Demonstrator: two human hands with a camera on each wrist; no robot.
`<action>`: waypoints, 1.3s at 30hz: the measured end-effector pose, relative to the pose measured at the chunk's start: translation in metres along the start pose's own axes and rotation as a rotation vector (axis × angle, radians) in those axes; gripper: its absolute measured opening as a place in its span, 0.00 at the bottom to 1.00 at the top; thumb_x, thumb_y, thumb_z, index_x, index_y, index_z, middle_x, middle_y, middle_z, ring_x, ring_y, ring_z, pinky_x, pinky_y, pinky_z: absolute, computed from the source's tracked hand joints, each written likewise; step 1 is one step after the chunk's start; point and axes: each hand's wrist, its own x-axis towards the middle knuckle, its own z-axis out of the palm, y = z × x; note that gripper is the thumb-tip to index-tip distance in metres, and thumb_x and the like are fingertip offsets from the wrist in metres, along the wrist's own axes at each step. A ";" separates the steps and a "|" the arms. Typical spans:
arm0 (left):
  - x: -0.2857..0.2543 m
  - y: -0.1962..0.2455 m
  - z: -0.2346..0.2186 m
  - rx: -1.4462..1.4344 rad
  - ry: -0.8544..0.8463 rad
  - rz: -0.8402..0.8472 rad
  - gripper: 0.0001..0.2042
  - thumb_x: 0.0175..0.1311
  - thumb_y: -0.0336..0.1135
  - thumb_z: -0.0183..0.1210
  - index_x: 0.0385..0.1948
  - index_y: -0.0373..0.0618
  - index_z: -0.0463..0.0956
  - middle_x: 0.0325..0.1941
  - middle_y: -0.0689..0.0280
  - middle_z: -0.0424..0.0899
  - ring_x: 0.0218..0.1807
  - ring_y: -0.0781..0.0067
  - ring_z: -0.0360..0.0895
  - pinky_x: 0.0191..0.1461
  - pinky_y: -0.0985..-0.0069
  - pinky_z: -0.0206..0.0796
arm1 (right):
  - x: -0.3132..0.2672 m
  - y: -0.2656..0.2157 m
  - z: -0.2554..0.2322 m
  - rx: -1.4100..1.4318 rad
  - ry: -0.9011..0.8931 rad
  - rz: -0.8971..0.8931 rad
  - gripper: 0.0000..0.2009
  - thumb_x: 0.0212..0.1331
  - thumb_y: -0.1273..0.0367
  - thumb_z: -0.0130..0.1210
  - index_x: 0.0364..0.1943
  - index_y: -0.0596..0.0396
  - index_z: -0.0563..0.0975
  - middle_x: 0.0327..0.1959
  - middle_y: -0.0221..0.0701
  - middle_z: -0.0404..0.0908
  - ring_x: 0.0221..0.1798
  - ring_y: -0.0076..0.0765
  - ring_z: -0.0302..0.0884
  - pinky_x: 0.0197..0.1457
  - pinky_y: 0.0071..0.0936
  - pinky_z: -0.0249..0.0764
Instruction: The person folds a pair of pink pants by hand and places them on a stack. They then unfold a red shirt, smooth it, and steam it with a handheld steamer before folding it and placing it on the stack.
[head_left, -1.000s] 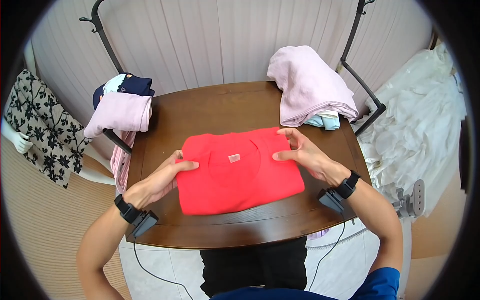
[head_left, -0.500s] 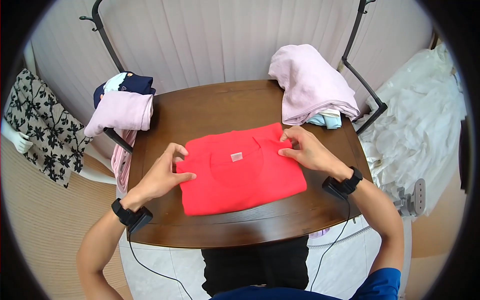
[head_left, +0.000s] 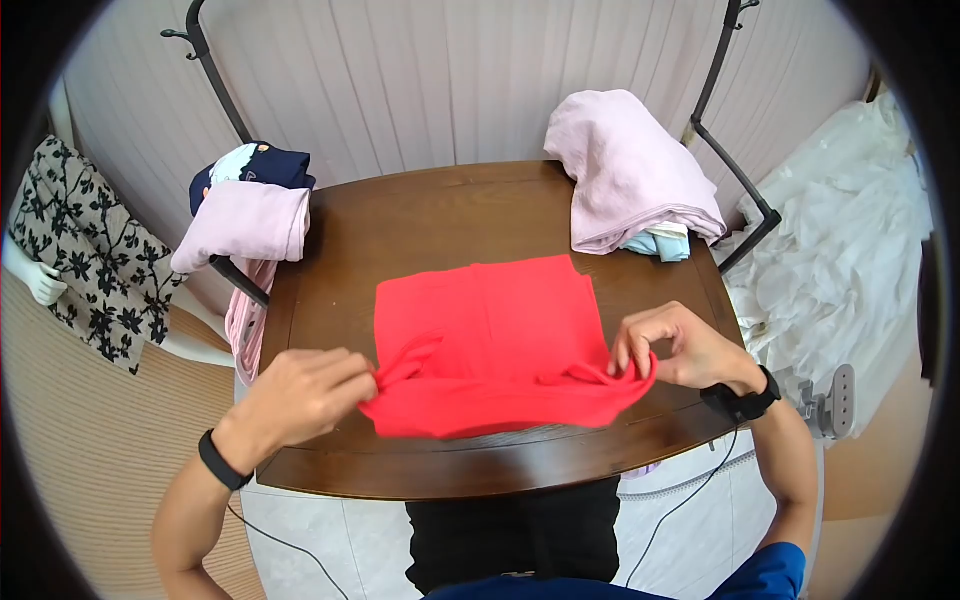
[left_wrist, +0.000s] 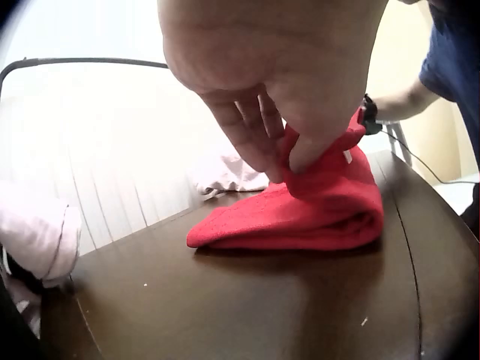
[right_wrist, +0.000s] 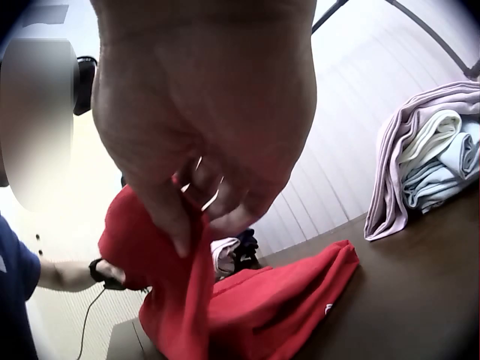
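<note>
A red garment (head_left: 490,320) lies folded on the brown wooden table (head_left: 440,220), its near part lifted and bunched toward the front edge. My left hand (head_left: 305,395) pinches the garment's near left corner between thumb and fingers. At the near right corner, my right hand (head_left: 685,345) pinches a raised fold of the same cloth. In the left wrist view the red garment (left_wrist: 300,217) shows stacked layers, the top one held up by the left hand (left_wrist: 277,82). The right wrist view has the red cloth (right_wrist: 180,292) hanging from the thumb and fingers of the right hand (right_wrist: 210,112).
A pink cloth pile (head_left: 630,170) with light blue fabric (head_left: 660,244) sits at the back right. Folded pink cloth (head_left: 245,220) and a navy printed garment (head_left: 280,163) are at the back left. Black rack posts (head_left: 740,170) flank the table; a white ruffled dress (head_left: 840,230) hangs right.
Both hands have shifted toward me and taken the garment's edge, pulling the upper part down toward the near side. The neckline and label, visible before in the head view, are now out of sight there.
</note>
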 end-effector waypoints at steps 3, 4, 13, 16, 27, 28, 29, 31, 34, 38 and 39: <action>-0.003 0.018 -0.009 -0.024 -0.037 0.042 0.14 0.48 0.22 0.65 0.36 0.47 0.74 0.33 0.69 0.79 0.36 0.63 0.81 0.34 0.67 0.74 | -0.008 -0.006 -0.003 0.124 -0.118 0.058 0.11 0.44 0.87 0.58 0.26 0.58 0.72 0.33 0.33 0.83 0.45 0.32 0.84 0.53 0.31 0.75; -0.001 0.025 -0.012 -0.205 -0.028 -0.041 0.16 0.48 0.21 0.64 0.40 0.47 0.75 0.34 0.69 0.80 0.36 0.62 0.81 0.35 0.68 0.74 | -0.007 -0.018 -0.001 0.239 -0.136 0.148 0.12 0.44 0.88 0.58 0.31 0.57 0.73 0.32 0.32 0.83 0.45 0.31 0.84 0.55 0.31 0.74; -0.023 0.059 0.007 -0.876 -0.446 0.070 0.16 0.58 0.21 0.59 0.49 0.46 0.78 0.41 0.69 0.82 0.51 0.65 0.75 0.62 0.66 0.66 | -0.020 -0.021 0.030 0.089 -0.695 0.144 0.25 0.51 0.84 0.56 0.56 0.55 0.78 0.34 0.27 0.77 0.46 0.37 0.76 0.54 0.33 0.72; -0.023 0.072 0.014 -0.707 -0.537 -0.088 0.21 0.58 0.21 0.58 0.56 0.46 0.74 0.58 0.62 0.76 0.57 0.61 0.73 0.64 0.64 0.66 | -0.024 -0.013 0.040 0.018 -0.730 0.129 0.24 0.51 0.83 0.59 0.55 0.54 0.78 0.38 0.28 0.75 0.50 0.38 0.74 0.55 0.35 0.73; -0.019 0.073 0.035 0.044 -0.473 0.047 0.43 0.52 0.28 0.63 0.76 0.50 0.56 0.75 0.60 0.63 0.71 0.59 0.64 0.75 0.65 0.58 | -0.041 -0.008 0.062 -0.668 -0.340 0.118 0.56 0.35 0.72 0.76 0.77 0.39 0.58 0.81 0.36 0.48 0.76 0.50 0.57 0.72 0.43 0.65; -0.017 0.074 0.037 0.100 -0.478 0.056 0.44 0.52 0.32 0.65 0.76 0.50 0.56 0.76 0.60 0.62 0.71 0.60 0.64 0.75 0.66 0.58 | -0.041 -0.007 0.064 -0.718 -0.360 0.137 0.58 0.34 0.71 0.76 0.78 0.38 0.57 0.82 0.36 0.48 0.78 0.49 0.56 0.72 0.43 0.65; -0.015 0.076 0.036 0.098 -0.477 0.053 0.44 0.52 0.32 0.65 0.76 0.50 0.56 0.76 0.60 0.62 0.71 0.60 0.64 0.75 0.66 0.58 | -0.042 -0.006 0.065 -0.718 -0.363 0.135 0.58 0.34 0.71 0.76 0.78 0.38 0.57 0.82 0.36 0.48 0.78 0.49 0.56 0.72 0.43 0.65; -0.011 0.079 0.035 0.185 -0.541 0.058 0.46 0.51 0.41 0.68 0.77 0.51 0.56 0.76 0.62 0.63 0.69 0.63 0.64 0.72 0.69 0.59 | -0.044 -0.002 0.065 -0.763 -0.365 0.103 0.55 0.37 0.70 0.74 0.78 0.39 0.57 0.82 0.36 0.49 0.78 0.48 0.56 0.72 0.41 0.64; -0.013 0.079 0.040 0.135 -0.486 0.032 0.48 0.50 0.46 0.69 0.77 0.51 0.56 0.75 0.64 0.64 0.68 0.66 0.64 0.70 0.69 0.59 | -0.047 -0.004 0.070 -0.834 -0.356 0.104 0.50 0.45 0.70 0.69 0.78 0.40 0.57 0.81 0.37 0.51 0.77 0.47 0.58 0.71 0.39 0.65; -0.013 0.077 0.044 0.138 -0.442 0.039 0.43 0.54 0.46 0.65 0.75 0.52 0.59 0.73 0.66 0.67 0.67 0.67 0.65 0.70 0.69 0.59 | -0.055 0.005 0.102 -1.271 -0.333 0.065 0.43 0.54 0.73 0.59 0.78 0.40 0.57 0.80 0.38 0.55 0.72 0.45 0.64 0.67 0.36 0.66; -0.014 0.073 0.046 0.224 -0.410 0.104 0.40 0.56 0.47 0.64 0.74 0.52 0.61 0.72 0.66 0.68 0.66 0.67 0.66 0.69 0.69 0.59 | -0.057 0.007 0.105 -1.272 -0.333 0.068 0.43 0.54 0.73 0.59 0.78 0.40 0.57 0.80 0.38 0.55 0.72 0.45 0.64 0.67 0.36 0.66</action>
